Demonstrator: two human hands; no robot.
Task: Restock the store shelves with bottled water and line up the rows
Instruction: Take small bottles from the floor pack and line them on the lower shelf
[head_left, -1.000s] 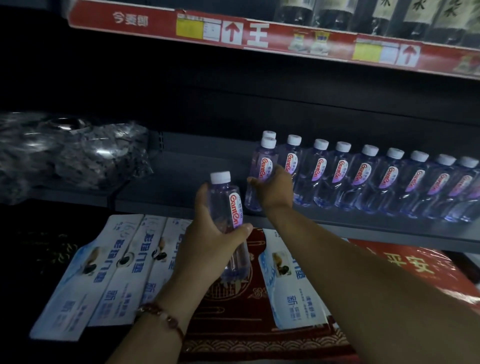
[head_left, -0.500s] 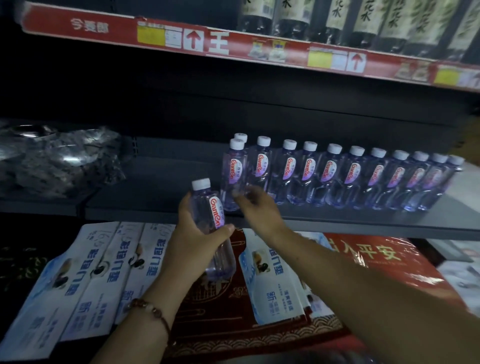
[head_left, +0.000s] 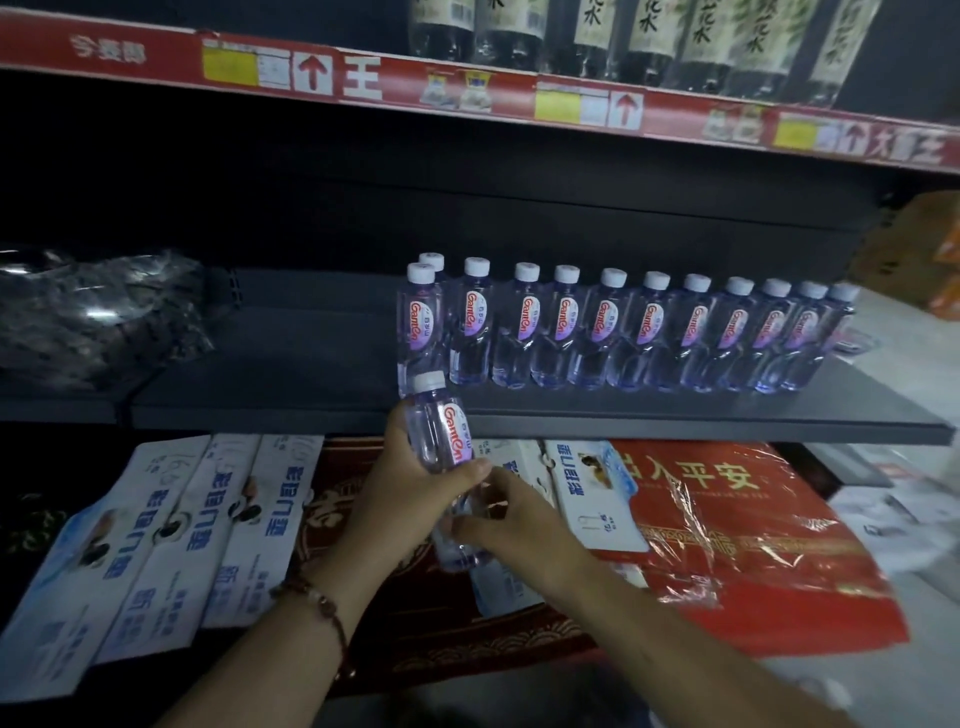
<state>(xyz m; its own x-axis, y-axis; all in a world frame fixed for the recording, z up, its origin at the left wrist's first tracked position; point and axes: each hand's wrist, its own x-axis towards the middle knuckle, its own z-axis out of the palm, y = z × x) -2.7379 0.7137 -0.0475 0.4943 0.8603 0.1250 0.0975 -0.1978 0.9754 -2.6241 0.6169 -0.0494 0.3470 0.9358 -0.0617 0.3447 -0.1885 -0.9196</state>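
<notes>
Left hand (head_left: 410, 483): yours, wrapped around the middle of a small water bottle (head_left: 441, 447), thumb across the label side, fingers curled behind it. A bead bracelet (head_left: 319, 605) sits on that wrist.
Right hand (head_left: 511, 525): fingers pinched on the lower end of the same bottle, just under your left thumb. Both hands have it at once.
Held bottle: clear, white cap, red-lettered label facing you; tilted slightly, cap toward the shelf edge. It is in the air in front of the shelf (head_left: 675, 423), not on it.
Row on shelf (head_left: 613, 332): white-capped bottles standing upright side by side, labels forward, running from the middle of the shelf to its right end. At the left end one bottle stands forward, with another cap showing right behind it.
Shelf, left part: bare dark surface beside the row; farther left a heap of crumpled clear plastic wrap (head_left: 98, 317).
Below the shelf: blue-and-white cartons (head_left: 171, 535) lying flat at left, more of them under your hands, and a red plastic-wrapped package (head_left: 737, 535) at right.
Above: red price strip (head_left: 363, 78) with yellow tags and arrows; tall dark bottles (head_left: 649, 41) with pale labels on the upper shelf.
</notes>
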